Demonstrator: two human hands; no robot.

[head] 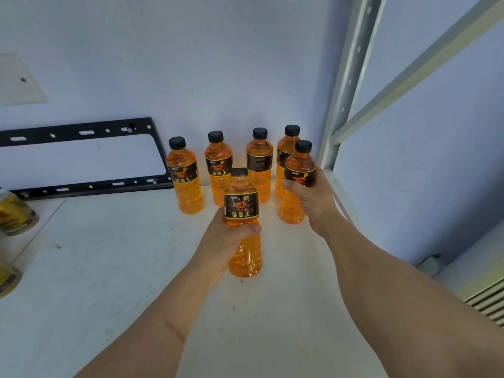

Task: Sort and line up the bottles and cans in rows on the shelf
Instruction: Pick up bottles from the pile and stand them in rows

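Note:
Several orange drink bottles with black caps and black labels stand in a row against the back wall of the white shelf [109,268]; the leftmost [185,181] stands a little apart. My left hand [221,241] grips one orange bottle [242,222] around its middle, in front of the row. My right hand [308,197] is closed on another orange bottle [296,184] at its label, in front of the row's right end. Whether each held bottle rests on the shelf is unclear.
A black slotted metal bracket [81,159] leans on the wall at the back left. Yellow-labelled containers [13,214] sit at the left edge. A grey shelf upright [346,85] and diagonal brace close off the right side.

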